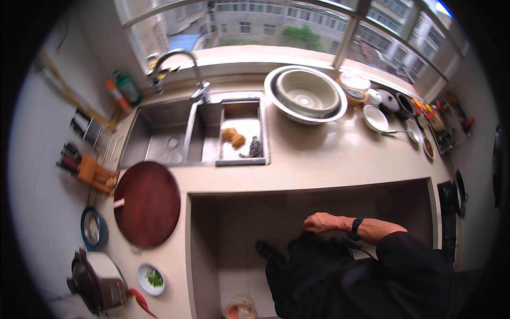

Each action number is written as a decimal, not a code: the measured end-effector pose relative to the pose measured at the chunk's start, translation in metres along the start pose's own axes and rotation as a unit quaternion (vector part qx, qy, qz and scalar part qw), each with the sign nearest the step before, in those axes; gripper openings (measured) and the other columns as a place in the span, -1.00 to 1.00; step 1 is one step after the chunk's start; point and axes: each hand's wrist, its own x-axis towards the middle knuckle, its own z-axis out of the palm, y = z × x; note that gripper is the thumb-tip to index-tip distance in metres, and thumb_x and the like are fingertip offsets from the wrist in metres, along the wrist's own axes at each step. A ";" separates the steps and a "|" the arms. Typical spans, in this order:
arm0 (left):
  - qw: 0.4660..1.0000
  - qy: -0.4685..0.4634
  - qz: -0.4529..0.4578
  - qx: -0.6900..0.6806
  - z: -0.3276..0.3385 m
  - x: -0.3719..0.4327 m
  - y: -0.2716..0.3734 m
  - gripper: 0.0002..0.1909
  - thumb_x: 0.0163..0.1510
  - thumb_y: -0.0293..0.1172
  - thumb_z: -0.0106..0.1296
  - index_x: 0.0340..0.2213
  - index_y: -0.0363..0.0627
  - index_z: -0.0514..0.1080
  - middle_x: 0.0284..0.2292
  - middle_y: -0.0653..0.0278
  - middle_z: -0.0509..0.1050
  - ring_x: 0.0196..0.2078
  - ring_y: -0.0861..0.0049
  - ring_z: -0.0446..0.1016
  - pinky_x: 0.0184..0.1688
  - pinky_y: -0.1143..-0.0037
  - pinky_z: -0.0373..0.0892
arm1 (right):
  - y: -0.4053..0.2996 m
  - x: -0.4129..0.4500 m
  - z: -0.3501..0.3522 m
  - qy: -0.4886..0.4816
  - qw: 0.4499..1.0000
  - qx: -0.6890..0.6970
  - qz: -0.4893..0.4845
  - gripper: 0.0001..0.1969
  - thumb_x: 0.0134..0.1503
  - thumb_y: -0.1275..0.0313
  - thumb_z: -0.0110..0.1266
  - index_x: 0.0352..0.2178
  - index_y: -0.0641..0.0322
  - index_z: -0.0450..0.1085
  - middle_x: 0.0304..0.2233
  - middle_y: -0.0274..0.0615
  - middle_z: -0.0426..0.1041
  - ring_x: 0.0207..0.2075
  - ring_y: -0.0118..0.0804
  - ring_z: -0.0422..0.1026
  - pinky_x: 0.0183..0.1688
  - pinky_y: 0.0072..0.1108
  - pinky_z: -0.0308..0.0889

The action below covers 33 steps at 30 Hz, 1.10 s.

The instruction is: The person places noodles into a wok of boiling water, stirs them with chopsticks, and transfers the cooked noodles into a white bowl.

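Note:
My right hand (320, 222) is in front of my dark clothing, below the counter's front edge. Its fingers are curled in, and I cannot see whether anything is inside them. A black band (356, 225) circles that wrist. My left hand is out of view. Before me stands a double steel sink (189, 131) with a tray (244, 124) set in its right part. Yellowish-brown rounded food pieces (235, 137) and a dark heap (255, 148) lie in the tray. Left of my body, a round dark-red cutting board (147, 203) bears a small pale piece (118, 203) at its edge.
A white bowl of chopped greens (154, 278) sits beside an electric cooker (99, 283). A knife block (93, 172) stands at the left wall. Nested basins with a colander (308, 93) stand right of the faucet (199, 87). Bowls and pots (375, 118) line the right. A bin (240, 307) stands below.

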 end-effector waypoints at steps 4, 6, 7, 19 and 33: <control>0.996 -0.037 0.077 -0.015 0.013 -0.048 0.081 -0.64 0.22 -0.30 0.08 -0.05 -0.30 0.44 -0.19 -0.04 0.53 -0.13 0.15 0.53 -0.10 0.27 0.46 | 0.081 -0.090 0.000 -0.026 0.975 0.068 0.211 -0.69 0.14 0.24 0.05 -0.19 0.21 0.50 -0.26 0.03 0.57 -0.17 0.10 0.53 -0.11 -0.23 0.42; 0.992 -0.057 0.109 -0.030 0.011 -0.081 0.112 -0.64 0.22 -0.31 0.08 -0.04 -0.29 0.43 -0.19 -0.04 0.53 -0.14 0.16 0.53 -0.11 0.27 0.47 | 0.116 -0.136 0.005 -0.022 0.956 0.092 0.277 -0.65 0.10 0.22 0.07 -0.16 0.16 0.53 -0.23 0.01 0.58 -0.15 0.07 0.54 -0.08 -0.23 0.42; 0.988 -0.075 0.126 -0.046 0.011 -0.100 0.128 -0.64 0.22 -0.31 0.08 -0.03 -0.29 0.42 -0.18 -0.03 0.53 -0.14 0.16 0.53 -0.11 0.28 0.48 | 0.136 -0.162 0.012 -0.008 0.951 0.101 0.292 -0.65 0.10 0.22 0.07 -0.16 0.16 0.53 -0.23 0.01 0.58 -0.15 0.07 0.54 -0.08 -0.23 0.42; 0.514 -0.790 0.127 -0.310 -0.052 -0.594 0.440 -0.59 0.26 -0.37 0.04 0.06 -0.33 0.31 -0.12 -0.05 0.49 -0.11 0.20 0.54 -0.08 0.34 0.52 | 0.347 -0.456 0.061 0.112 0.890 0.245 0.368 -0.68 0.13 0.24 0.02 -0.15 0.13 0.52 -0.24 -0.09 0.60 -0.16 -0.03 0.56 -0.10 -0.30 0.43; 0.506 -0.722 0.358 -0.309 -0.169 -1.065 0.562 -0.64 0.15 -0.63 -0.04 -0.02 -0.53 0.28 -0.09 0.03 0.38 -0.09 0.33 0.39 0.06 0.43 0.39 | 0.480 -0.856 0.139 0.231 0.715 0.313 0.581 -0.68 0.13 0.24 -0.03 -0.18 0.10 0.54 -0.24 -0.05 0.59 -0.14 0.05 0.53 -0.08 -0.19 0.40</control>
